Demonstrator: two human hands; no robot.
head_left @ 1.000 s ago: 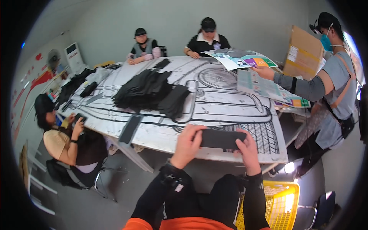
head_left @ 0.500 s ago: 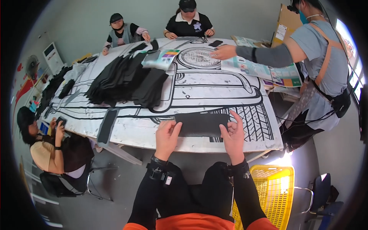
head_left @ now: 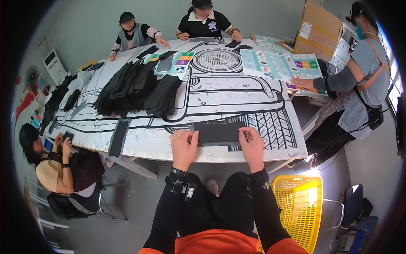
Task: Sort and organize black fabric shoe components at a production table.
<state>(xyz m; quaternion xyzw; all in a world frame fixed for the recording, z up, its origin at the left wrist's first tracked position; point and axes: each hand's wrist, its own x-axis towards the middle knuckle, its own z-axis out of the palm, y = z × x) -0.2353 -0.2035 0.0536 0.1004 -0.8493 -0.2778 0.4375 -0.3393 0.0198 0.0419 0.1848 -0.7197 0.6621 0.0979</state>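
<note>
A flat, black rectangular piece of fabric-like material (head_left: 218,133) is stretched between my hands over the near edge of the table. At its left end, my left hand (head_left: 184,146) pinches it between thumb and fingers. My right hand (head_left: 252,147) grips its upper right corner the same way. Beyond it to the left rises a heap of dark, flat, elongated pieces (head_left: 139,89), several layers deep. One grey-black strip (head_left: 119,137) lies apart near the table edge, left of my left hand.
The white table (head_left: 270,154) carries black line drawings. Colourful printed sheets (head_left: 275,63) lie at the far right, beside a standing person (head_left: 368,63). Two people sit across; another sits at the left holding a phone (head_left: 67,135). A yellow plastic basket (head_left: 296,182) stands by my right leg.
My right fingers have closed on the piece's corner. The standing person's hand has drawn back rightward onto the sheets, which have shifted. A dark piece now lies on the sheet by the heap.
</note>
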